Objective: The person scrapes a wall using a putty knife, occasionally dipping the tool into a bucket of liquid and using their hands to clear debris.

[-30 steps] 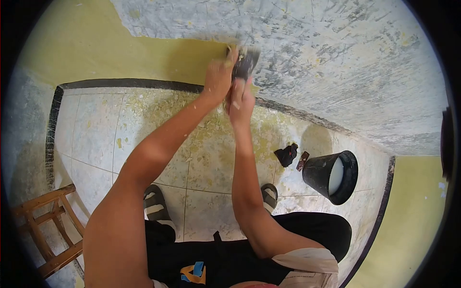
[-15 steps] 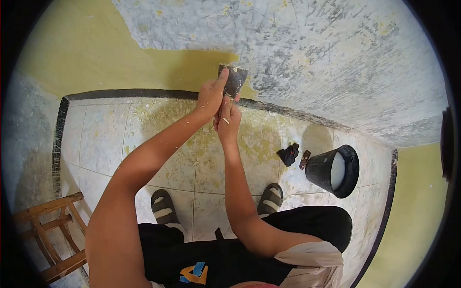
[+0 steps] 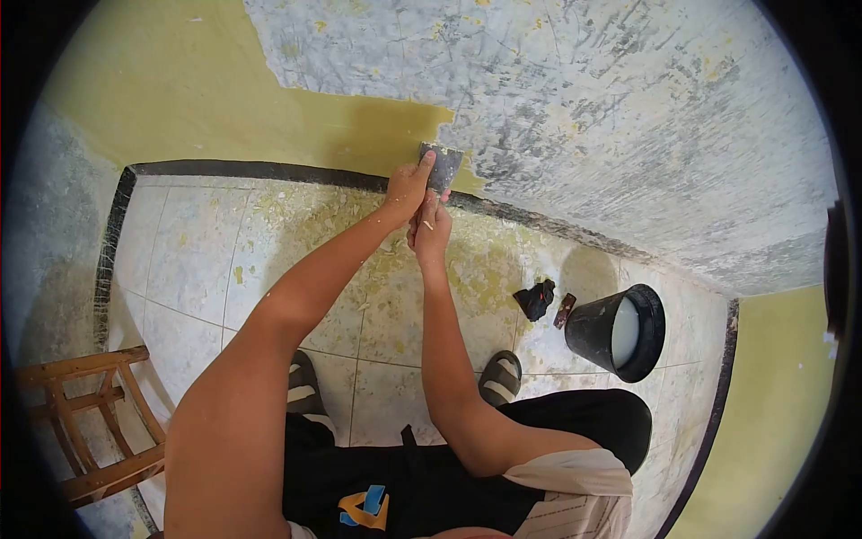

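Both of my hands grip one scraper [image 3: 443, 165] with a wide dark blade. My left hand [image 3: 406, 188] presses its fingers along the blade's left side. My right hand [image 3: 430, 228] is wrapped around the handle just below. The blade lies flat against the wall [image 3: 628, 108], at the lower edge of the yellow paint [image 3: 269, 117], where the bare grey scraped plaster begins. Paint flecks stick to my fingers and forearms.
A black bucket [image 3: 620, 334] with white liquid stands on the tiled floor [image 3: 206, 260] at the right, a dark rag [image 3: 535, 298] and a small tool [image 3: 565, 310] beside it. Yellow paint flakes litter the tiles. A wooden stool [image 3: 85, 422] stands at lower left. My sandalled feet [image 3: 499, 375] are below.
The scraper and both hands have come down the wall from the paint edge toward the black skirting. More grey plaster shows above the blade.
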Motion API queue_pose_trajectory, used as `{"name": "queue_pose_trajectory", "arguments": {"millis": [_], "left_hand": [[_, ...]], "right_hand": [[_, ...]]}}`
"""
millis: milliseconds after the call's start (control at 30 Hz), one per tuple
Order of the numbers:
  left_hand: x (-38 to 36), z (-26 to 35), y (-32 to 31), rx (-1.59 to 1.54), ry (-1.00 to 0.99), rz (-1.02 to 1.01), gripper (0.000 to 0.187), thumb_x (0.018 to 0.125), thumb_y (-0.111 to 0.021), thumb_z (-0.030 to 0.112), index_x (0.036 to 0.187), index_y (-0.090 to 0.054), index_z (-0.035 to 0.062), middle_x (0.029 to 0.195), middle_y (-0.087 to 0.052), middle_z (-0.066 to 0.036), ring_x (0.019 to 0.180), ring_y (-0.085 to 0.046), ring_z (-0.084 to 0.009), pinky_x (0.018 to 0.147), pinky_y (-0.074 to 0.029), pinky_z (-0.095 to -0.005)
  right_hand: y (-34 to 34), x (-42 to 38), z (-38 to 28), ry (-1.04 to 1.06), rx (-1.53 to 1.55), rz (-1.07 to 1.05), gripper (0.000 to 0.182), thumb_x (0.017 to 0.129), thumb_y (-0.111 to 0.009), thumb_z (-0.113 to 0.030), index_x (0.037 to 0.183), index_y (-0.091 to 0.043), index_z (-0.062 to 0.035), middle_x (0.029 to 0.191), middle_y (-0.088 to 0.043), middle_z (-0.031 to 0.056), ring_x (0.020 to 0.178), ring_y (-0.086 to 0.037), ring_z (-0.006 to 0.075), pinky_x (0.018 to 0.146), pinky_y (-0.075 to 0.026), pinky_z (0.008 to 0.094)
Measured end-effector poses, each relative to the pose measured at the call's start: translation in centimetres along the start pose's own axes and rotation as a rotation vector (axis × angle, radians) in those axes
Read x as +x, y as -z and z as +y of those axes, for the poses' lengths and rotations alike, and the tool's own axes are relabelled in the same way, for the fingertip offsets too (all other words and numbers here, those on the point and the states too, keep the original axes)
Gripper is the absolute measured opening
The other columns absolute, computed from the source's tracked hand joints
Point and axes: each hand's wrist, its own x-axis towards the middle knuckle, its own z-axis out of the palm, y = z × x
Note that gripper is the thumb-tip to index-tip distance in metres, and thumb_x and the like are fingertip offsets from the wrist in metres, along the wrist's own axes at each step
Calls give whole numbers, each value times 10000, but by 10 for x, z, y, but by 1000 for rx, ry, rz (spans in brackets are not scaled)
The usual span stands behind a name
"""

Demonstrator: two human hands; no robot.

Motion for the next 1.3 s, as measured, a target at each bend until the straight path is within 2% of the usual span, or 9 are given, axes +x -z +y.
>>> {"name": "queue_pose_trajectory", "arguments": {"millis": [233, 467, 700, 767, 833, 867, 1067, 1233, 1300], "left_hand": [[18, -19, 9, 250, -152, 80, 492, 1074, -548, 433, 974, -712, -20, 820, -720, -87, 661, -694, -157, 596, -556, -303], [-9, 21, -16, -29, -126, 108, 529, 1076, -534, 433, 895, -712, -31, 711, -703, -86, 596, -657, -152, 575, -499, -323], [-4, 27, -11, 11, -95, 190, 441, 1039, -612, 418, 1009, -723, -7, 861, -720, -49, 719, -650, -124, 666, -517, -290], [-2, 31, -12, -53, -4, 117, 476, 1015, -645, 460, 1060, -730, -6, 915, -728, -47, 779, -659, -130, 730, -532, -291], [2, 45, -20, -15, -346, 225, 496, 1010, -645, 482, 1022, -731, -7, 900, -713, -37, 773, -631, -118, 721, -517, -297], [6, 68, -22, -23, -346, 228, 496, 1010, -645, 482, 1022, -731, -7, 900, -713, -37, 773, -631, -118, 721, -517, -297], [-29, 153, -22, 17, -268, 186, 576, 991, -624, 572, 865, -733, 21, 794, -686, -27, 679, -576, -89, 627, -482, -298], [-46, 97, 6, 43, -82, 106, 643, 988, -605, 600, 787, -739, 4, 661, -703, -88, 520, -622, -125, 512, -490, -300], [-52, 75, 14, 77, -30, 85, 610, 973, -609, 619, 870, -770, 40, 652, -684, -46, 617, -613, -119, 572, -465, -308]], "right_hand": [[5, 3, -4, -62, 20, -40, 463, 1100, -480, -433, 784, -540, -101, 552, -448, -36, 385, -381, 60, 346, -294, 253], [11, 16, -6, 72, -73, -58, 426, 1094, -533, -350, 757, -541, -91, 560, -473, -43, 441, -425, 56, 416, -324, 251], [9, 16, -14, 26, -106, -60, 449, 1095, -503, -426, 778, -540, -110, 537, -460, -43, 397, -392, 54, 368, -303, 242], [10, 16, -23, -22, -70, -55, 434, 1079, -567, -345, 762, -563, -48, 570, -498, -25, 489, -420, 70, 475, -353, 267], [2, 37, -38, 158, -185, -41, 431, 1080, -565, -348, 784, -580, -34, 569, -498, -24, 484, -407, 68, 477, -357, 265], [-2, 51, -51, 345, -297, -33, 431, 1081, -563, -350, 806, -598, -19, 568, -498, -24, 478, -394, 67, 478, -362, 262], [-42, 23, -114, 265, -111, -141, 410, 1103, -481, -398, 859, -586, -86, 545, -456, -30, 409, -398, 60, 379, -328, 230], [-53, -13, -45, 96, 57, -51, 431, 1117, -430, -401, 847, -576, -98, 547, -464, -24, 384, -407, 78, 343, -316, 251], [-50, -18, -11, 67, 35, 3, 448, 1113, -411, -434, 847, -563, -108, 562, -476, -15, 382, -424, 90, 339, -321, 256]]}}
